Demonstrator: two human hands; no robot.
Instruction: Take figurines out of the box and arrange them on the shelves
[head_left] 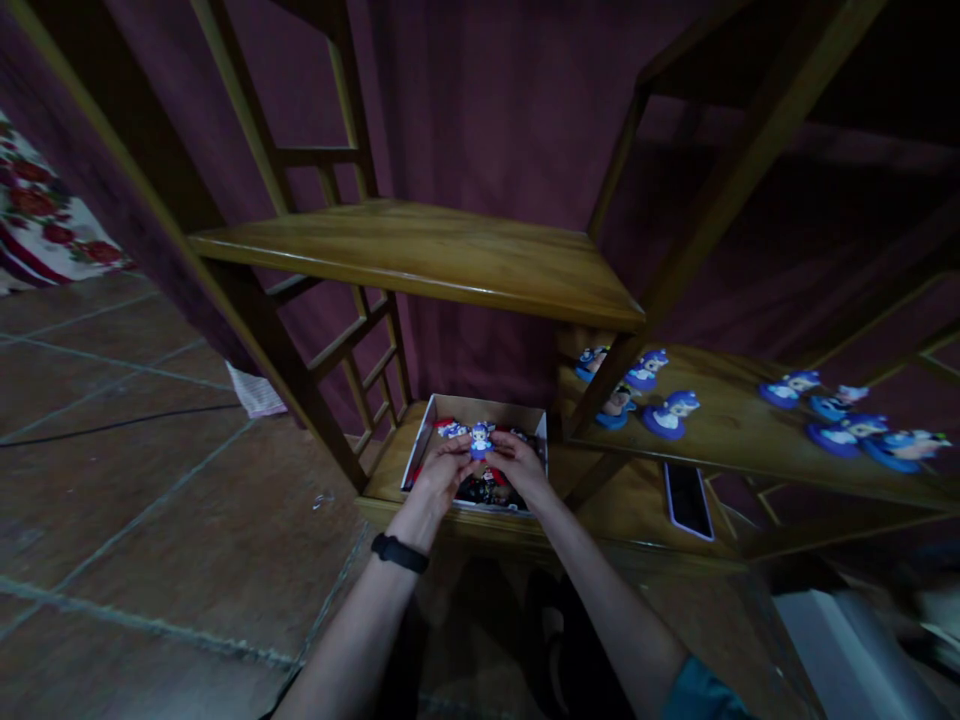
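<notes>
Wooden shelf unit point(420, 255): open box point(487, 407) on its low board point(615, 500) at left, presumably to keep small pieces point(487, 490) together. Left hand point(444, 470) and right hand point(520, 465) above it, both curled nearly closed, pinch a purple-and-white figurine point(481, 441) from either side, likely to steady it upright; similar figurines point(671, 415) stand to the right

We log purple and white on the small moulded figurine point(481, 441), white edges on the shallow cardboard box point(491, 408). We mark glossy yellow-brown grain on the flat wooden shelf point(420, 250), plain maroon on the draped cloth curtain point(480, 130), red roses over white on the floral fabric point(56, 215), pale gridlines across brown floor tiles point(157, 440), black wristband point(400, 553), teal sleeve point(701, 692), lilac-edged black rectangular phone point(688, 500).
</notes>
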